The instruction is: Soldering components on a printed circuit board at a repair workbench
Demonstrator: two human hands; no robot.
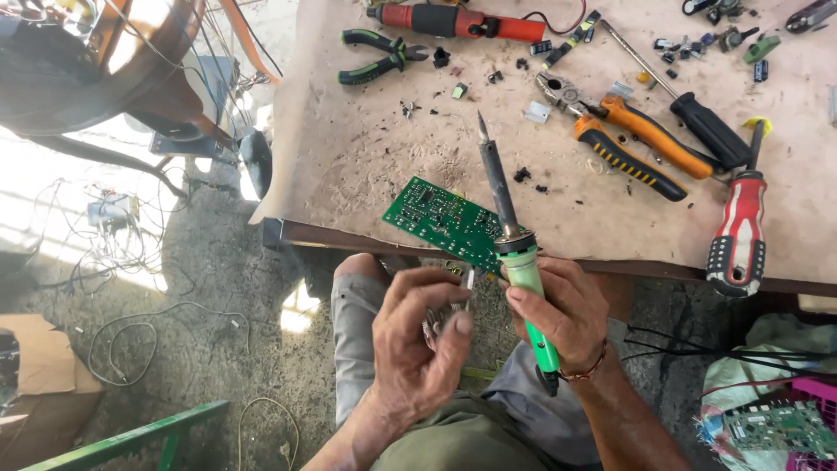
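While cables trail over the grey floor at the far left beside a flattened piece of cardboard, the person sits at the edge of a worn workbench. Their left hand is curled shut around a small metallic piece pinched between thumb and fingers; what exactly it is, I cannot tell. Just above that hand a green circuit board lies at the bench edge, partly overhanging it. The right hand is wrapped firmly round the green handle of a soldering iron, whose dark shaft points up and away over the bench, crossing the board's right end. Farther back on the bench lie green-handled pliers and a red-bodied tool. To the right rest orange-handled pliers, a black-handled screwdriver and a red and white screwdriver, with small dark parts scattered about. At the far right bottom, another circuit board sits in a pink basket.
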